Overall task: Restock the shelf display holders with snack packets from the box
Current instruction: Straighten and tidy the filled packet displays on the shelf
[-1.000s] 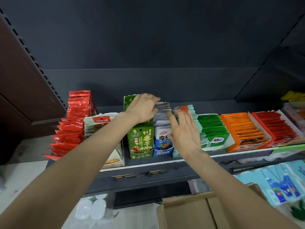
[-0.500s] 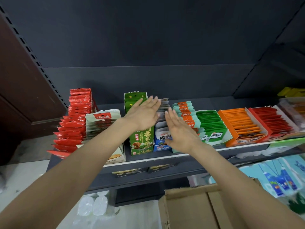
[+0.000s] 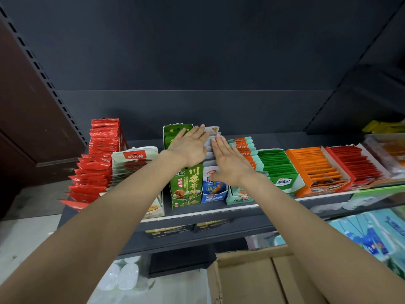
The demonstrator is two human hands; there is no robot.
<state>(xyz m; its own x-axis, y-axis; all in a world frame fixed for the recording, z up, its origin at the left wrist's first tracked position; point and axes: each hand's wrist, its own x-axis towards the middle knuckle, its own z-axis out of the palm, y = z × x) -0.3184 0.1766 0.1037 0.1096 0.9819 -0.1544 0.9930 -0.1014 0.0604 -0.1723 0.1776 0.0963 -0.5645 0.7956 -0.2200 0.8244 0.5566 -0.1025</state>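
Observation:
A blue and white display holder (image 3: pixel 213 189) stands on the shelf (image 3: pixel 197 213), filled with a row of grey-white snack packets (image 3: pixel 210 148). My left hand (image 3: pixel 188 145) lies flat with straight fingers along the left side of that row, partly over the green holder (image 3: pixel 186 187). Flat on the right side of the same row is my right hand (image 3: pixel 230 161), its fingers straight too. Both hands press the packets between them. The cardboard box (image 3: pixel 247 279) sits below at the bottom, its flaps shut over whatever is inside.
Red packets (image 3: pixel 98 159) are stacked at the left, beside a white holder (image 3: pixel 135 159). To the right stand teal (image 3: pixel 243 150), green (image 3: pixel 278 167), orange (image 3: pixel 317 170) and red (image 3: pixel 359 163) holders. White bottles (image 3: pixel 122 275) lie on the floor. Blue packs (image 3: pixel 372 235) fill the lower right.
Both hands went from curled and spread around the packets to flat and straight. They have drawn closer together on either side of the grey-white row, and the view has shifted slightly.

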